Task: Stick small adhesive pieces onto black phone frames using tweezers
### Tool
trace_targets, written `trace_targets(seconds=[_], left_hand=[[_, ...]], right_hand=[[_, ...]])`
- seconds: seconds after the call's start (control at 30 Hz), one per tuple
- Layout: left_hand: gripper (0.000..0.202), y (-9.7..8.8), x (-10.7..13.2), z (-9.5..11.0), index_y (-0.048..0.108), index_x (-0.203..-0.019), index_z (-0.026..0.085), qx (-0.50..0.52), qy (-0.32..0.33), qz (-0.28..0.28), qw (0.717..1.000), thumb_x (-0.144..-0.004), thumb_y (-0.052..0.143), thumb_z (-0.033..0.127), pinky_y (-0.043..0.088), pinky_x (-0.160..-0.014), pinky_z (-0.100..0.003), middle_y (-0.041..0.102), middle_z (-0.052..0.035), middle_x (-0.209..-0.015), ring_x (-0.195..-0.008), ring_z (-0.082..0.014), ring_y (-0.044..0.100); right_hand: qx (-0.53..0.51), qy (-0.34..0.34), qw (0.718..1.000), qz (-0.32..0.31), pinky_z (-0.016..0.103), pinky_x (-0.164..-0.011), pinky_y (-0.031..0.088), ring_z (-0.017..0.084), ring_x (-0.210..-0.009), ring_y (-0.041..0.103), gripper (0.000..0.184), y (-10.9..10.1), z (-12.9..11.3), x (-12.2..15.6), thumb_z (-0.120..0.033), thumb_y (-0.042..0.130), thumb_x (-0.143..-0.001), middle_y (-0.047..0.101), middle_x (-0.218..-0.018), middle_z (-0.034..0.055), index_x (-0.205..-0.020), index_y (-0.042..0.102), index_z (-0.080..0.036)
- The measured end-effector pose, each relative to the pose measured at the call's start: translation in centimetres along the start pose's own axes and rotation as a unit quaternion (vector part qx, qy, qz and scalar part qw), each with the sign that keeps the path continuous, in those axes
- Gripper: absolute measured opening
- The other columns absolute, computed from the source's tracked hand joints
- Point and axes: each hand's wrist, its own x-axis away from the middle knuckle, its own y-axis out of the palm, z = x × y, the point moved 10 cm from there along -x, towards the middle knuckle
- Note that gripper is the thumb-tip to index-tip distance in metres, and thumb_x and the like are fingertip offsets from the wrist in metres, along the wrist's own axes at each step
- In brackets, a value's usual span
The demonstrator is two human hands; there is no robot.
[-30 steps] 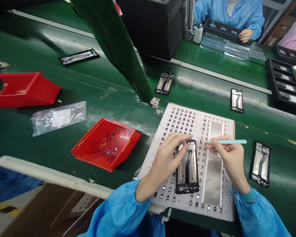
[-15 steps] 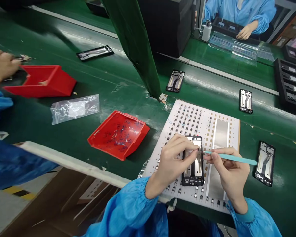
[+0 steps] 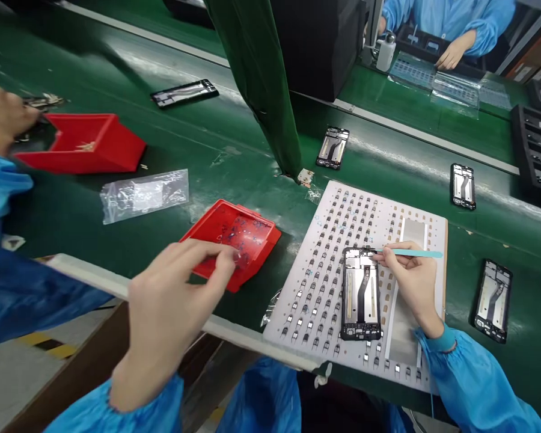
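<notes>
My left hand [image 3: 175,307] hovers over the near edge of a red bin [image 3: 256,261], thumb and fingertips pinched together; anything between them is too small to make out. Small blue and pale scraps lie in that bin. My right hand [image 3: 410,279] grips turquoise tweezers [image 3: 417,253], their tip by the top edge of an opened phone frame [image 3: 349,294]. The frame rests on a white perforated board [image 3: 293,313] set with rows of small dark metal parts, and a dark flex cable runs down its middle.
More phone frames [image 3: 493,300] lie on the green bench [image 3: 532,240]. A clear plastic bag [image 3: 144,195] and another red bin [image 3: 121,147] are leftward, near a co-worker's hand [image 3: 2,117]. A green-wrapped post [image 3: 261,90] stands behind the board. Across the bench sits another person [image 3: 453,54].
My left hand has left the phone frame and moved left to the red bin, still pinched. My right hand stays by the frame's top with the tweezers. The view has shifted slightly.
</notes>
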Motion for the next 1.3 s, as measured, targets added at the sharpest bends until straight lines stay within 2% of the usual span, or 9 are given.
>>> trace_targets(seconds=[0.13,0.23,0.3,0.37,0.53,0.7,0.93,1.07,1.3], left_hand=[[0.022,0.0,-0.5,-1.2,0.066,-0.094,0.024,-0.090,0.031,0.035,0.995,-0.108,0.057,0.039,0.052,-0.080,-0.044,0.065,-0.0002,-0.093,-0.101,-0.0254,0.071],[0.009,0.1,-0.4,2.0,0.072,-0.104,0.024,-0.071,0.122,0.106,0.984,-0.104,0.064,0.028,0.058,-0.077,-0.045,0.074,-0.0031,-0.097,-0.094,-0.0249,0.073],[0.013,0.8,0.0,4.9,0.074,-0.110,0.023,-0.028,0.192,0.124,0.973,-0.100,0.068,0.016,0.060,-0.075,-0.040,0.077,-0.0033,-0.097,-0.086,-0.0219,0.073],[0.027,2.7,-0.1,7.3,0.073,-0.118,0.022,0.032,0.227,0.077,0.970,-0.099,0.063,0.005,0.062,-0.079,-0.036,0.079,-0.0040,-0.102,-0.088,-0.0203,0.073],[0.039,9.5,0.9,11.9,0.069,-0.128,0.017,0.137,0.278,-0.123,0.943,-0.102,0.048,-0.001,0.064,-0.090,-0.039,0.075,-0.0089,-0.117,-0.106,-0.0239,0.070],[0.039,13.6,2.7,14.0,0.066,-0.134,0.011,0.085,0.337,-0.171,0.922,-0.101,0.046,0.001,0.062,-0.092,-0.043,0.072,-0.0136,-0.123,-0.108,-0.0278,0.065],[0.040,15.3,4.0,14.6,0.062,-0.137,0.006,-0.014,0.402,-0.177,0.898,-0.101,0.046,0.000,0.057,-0.090,-0.043,0.070,-0.0161,-0.128,-0.109,-0.0305,0.063],[0.034,15.7,4.0,15.2,0.061,-0.134,0.004,-0.047,0.426,-0.189,0.884,-0.104,0.044,0.003,0.055,-0.085,-0.041,0.070,-0.0157,-0.121,-0.101,-0.0283,0.063],[0.043,16.2,4.1,15.6,0.057,-0.143,0.007,-0.069,0.436,-0.215,0.871,-0.102,0.046,0.001,0.055,-0.082,-0.042,0.069,-0.0150,-0.123,-0.100,-0.0286,0.062]], right_hand=[[0.039,-0.009,0.999,-0.004,0.038,-0.078,0.075,0.028,-0.088,0.087,0.024,0.1,0.9,0.2,-0.043,0.086,-0.093,0.084,-0.092,0.0067,-0.099,0.076,-0.022],[0.071,-0.024,0.997,-0.004,0.038,-0.078,0.074,0.028,-0.088,0.087,0.020,0.2,0.7,0.6,-0.041,0.083,-0.095,0.084,-0.091,0.0064,-0.099,0.077,-0.023],[0.082,-0.031,0.996,0.000,0.038,-0.076,0.074,0.027,-0.086,0.087,0.019,0.2,0.4,0.7,-0.041,0.083,-0.096,0.084,-0.089,0.0060,-0.098,0.076,-0.023],[0.089,-0.031,0.996,0.005,0.037,-0.075,0.074,0.027,-0.086,0.087,0.019,0.2,0.3,0.8,-0.040,0.082,-0.096,0.084,-0.088,0.0058,-0.098,0.076,-0.023],[0.104,-0.026,0.994,0.009,0.037,-0.073,0.074,0.026,-0.083,0.086,0.019,0.3,0.2,0.8,-0.040,0.083,-0.095,0.084,-0.087,0.0054,-0.097,0.076,-0.022],[0.116,-0.042,0.992,0.006,0.035,-0.072,0.073,0.024,-0.080,0.085,0.016,0.4,0.1,0.8,-0.038,0.081,-0.096,0.084,-0.090,0.0051,-0.098,0.077,-0.022],[0.118,-0.056,0.991,-0.006,0.034,-0.073,0.073,0.023,-0.083,0.085,0.012,0.8,-0.2,0.7,-0.035,0.079,-0.097,0.083,-0.089,0.0041,-0.097,0.077,-0.023],[0.078,-0.026,0.997,-0.003,0.036,-0.074,0.074,0.026,-0.084,0.086,0.019,0.5,0.3,0.6,-0.040,0.082,-0.095,0.084,-0.090,0.0052,-0.096,0.075,-0.023],[0.060,-0.031,0.995,0.067,0.037,-0.075,0.075,0.029,-0.083,0.087,0.025,-4.3,-1.0,1.4,-0.042,0.088,-0.091,0.084,-0.088,0.0068,-0.095,0.077,-0.020]])
